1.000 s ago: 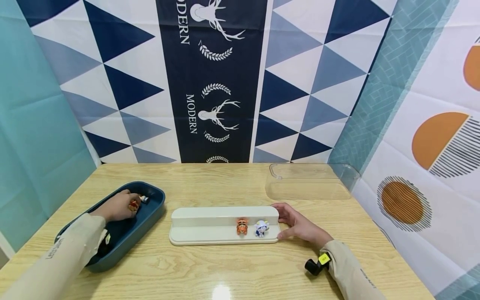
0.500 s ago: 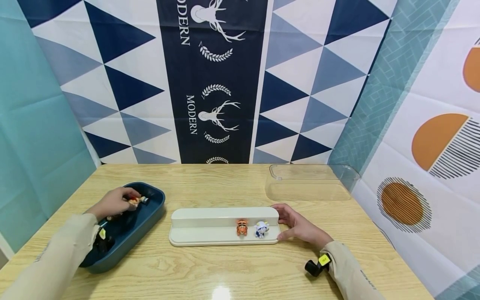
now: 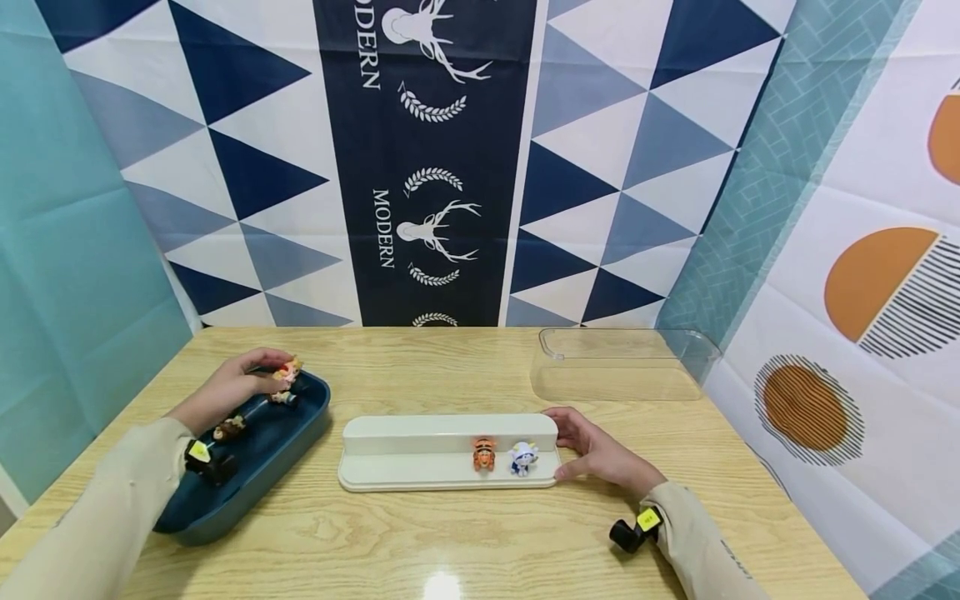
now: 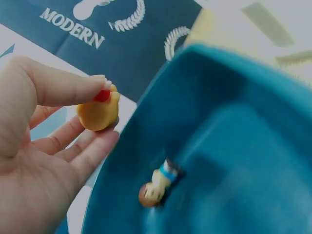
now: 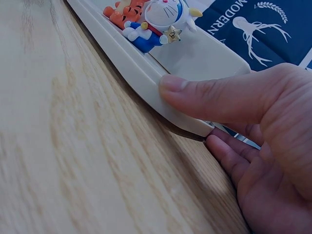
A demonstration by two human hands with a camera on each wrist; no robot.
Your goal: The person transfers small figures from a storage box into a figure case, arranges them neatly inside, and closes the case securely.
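Lettering "MODERN" [image 3: 383, 227] on dark wall panel [image 3: 435, 146], upper copy cut off; sleeve print [image 3: 737, 559] too small to read. My left hand [image 3: 234, 385] pinches yellow-and-red figurine [image 4: 99, 114], partly covered, above far end of blue bin [image 3: 327, 404]. My right hand [image 3: 603, 450] grips end of white tray [image 3: 412, 472], some fingers hidden.

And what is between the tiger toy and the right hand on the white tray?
A white-and-blue toy, on the white tray, is between the tiger toy and the right hand. The head view shows it.
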